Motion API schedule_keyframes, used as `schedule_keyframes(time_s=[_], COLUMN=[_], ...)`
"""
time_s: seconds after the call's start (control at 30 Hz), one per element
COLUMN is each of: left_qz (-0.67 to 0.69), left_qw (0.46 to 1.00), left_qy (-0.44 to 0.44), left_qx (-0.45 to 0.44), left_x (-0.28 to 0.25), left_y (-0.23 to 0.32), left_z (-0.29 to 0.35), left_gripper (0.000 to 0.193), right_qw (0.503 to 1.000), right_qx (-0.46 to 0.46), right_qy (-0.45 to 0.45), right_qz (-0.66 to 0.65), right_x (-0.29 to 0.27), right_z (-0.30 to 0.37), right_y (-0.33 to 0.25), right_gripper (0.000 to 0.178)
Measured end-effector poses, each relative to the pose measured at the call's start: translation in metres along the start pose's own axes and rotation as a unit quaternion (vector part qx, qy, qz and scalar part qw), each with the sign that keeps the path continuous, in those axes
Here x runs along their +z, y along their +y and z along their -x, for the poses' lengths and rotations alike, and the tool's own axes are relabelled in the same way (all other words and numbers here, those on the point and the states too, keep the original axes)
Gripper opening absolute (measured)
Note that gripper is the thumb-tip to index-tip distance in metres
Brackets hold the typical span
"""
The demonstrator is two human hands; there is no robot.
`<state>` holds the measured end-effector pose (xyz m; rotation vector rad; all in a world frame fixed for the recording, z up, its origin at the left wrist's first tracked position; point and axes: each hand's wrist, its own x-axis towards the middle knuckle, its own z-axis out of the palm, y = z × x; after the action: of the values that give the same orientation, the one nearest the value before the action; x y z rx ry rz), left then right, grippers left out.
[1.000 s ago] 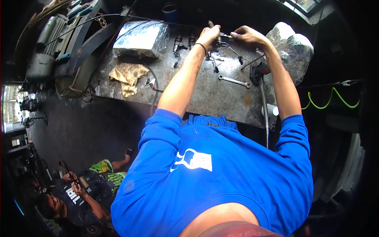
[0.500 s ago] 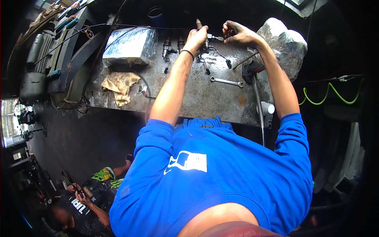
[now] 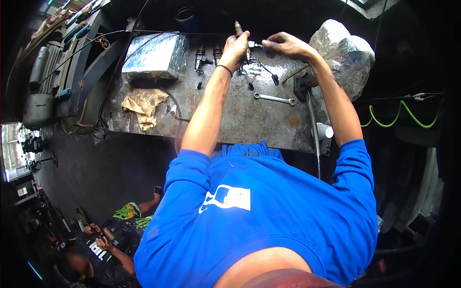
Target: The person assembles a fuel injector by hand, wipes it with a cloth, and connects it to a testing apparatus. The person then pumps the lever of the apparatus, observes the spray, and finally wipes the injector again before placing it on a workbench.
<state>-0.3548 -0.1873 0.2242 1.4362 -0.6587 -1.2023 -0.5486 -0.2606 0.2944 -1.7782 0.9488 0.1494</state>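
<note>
My left hand (image 3: 234, 49) is wrapped around the body of a fuel injector (image 3: 238, 28), whose brass-coloured tip points away past my fingers. From the injector's side juts a metal fitting (image 3: 254, 45); the fingertips of my right hand (image 3: 284, 46) pinch its outer end. Left of my left hand, two more dark fuel injectors (image 3: 200, 60) stand near the far edge of the metal bench (image 3: 235, 120). Short leads with black plugs (image 3: 274, 79) lie below my hands. A combination wrench (image 3: 274, 99) rests nearer to me, touched by neither hand.
Left on the bench are a plastic-wrapped box (image 3: 156, 54) and a stained cloth (image 3: 144, 108). Plastic-wrapped white bundles (image 3: 342, 55), a long metal bar (image 3: 313, 125) and a white cup (image 3: 325, 131) are at right. A green coiled hose (image 3: 402, 116) hangs beyond. Lower left, another person (image 3: 108, 245) holds a phone-like object.
My right fingers, curled beside the fitting before, are now stretched closer together over its end. Both hands and the injector have shifted slightly in view.
</note>
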Motion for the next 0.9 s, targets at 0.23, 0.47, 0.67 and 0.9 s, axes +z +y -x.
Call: schedule_keyframes(time_s=[0.23,0.47,0.67,0.9], left_qz=[-0.043,-0.010,0.014,0.041], left_qw=[0.999,1.000,1.000,0.999], left_qy=[0.015,-0.018,-0.012,-0.013], left_qx=[-0.012,-0.014,-0.007,-0.015], left_x=[-0.011,-0.005,-0.009,-0.005], left_y=[-0.011,-0.002,-0.003,-0.008], left_z=[-0.011,0.002,0.004,0.005], left_gripper=[0.049,0.047,0.044,0.043], right_qw=[0.997,0.984,0.965,0.983], right_qx=[-0.044,-0.115,-0.229,-0.159], right_qy=[0.056,0.126,0.126,0.070], right_qz=[-0.031,-0.045,0.021,0.065], right_x=[0.013,0.007,-0.003,-0.001], right_z=[0.010,0.008,0.017,0.009], right_y=[-0.017,-0.001,0.005,0.010], right_gripper=[0.030,0.040,0.046,0.050])
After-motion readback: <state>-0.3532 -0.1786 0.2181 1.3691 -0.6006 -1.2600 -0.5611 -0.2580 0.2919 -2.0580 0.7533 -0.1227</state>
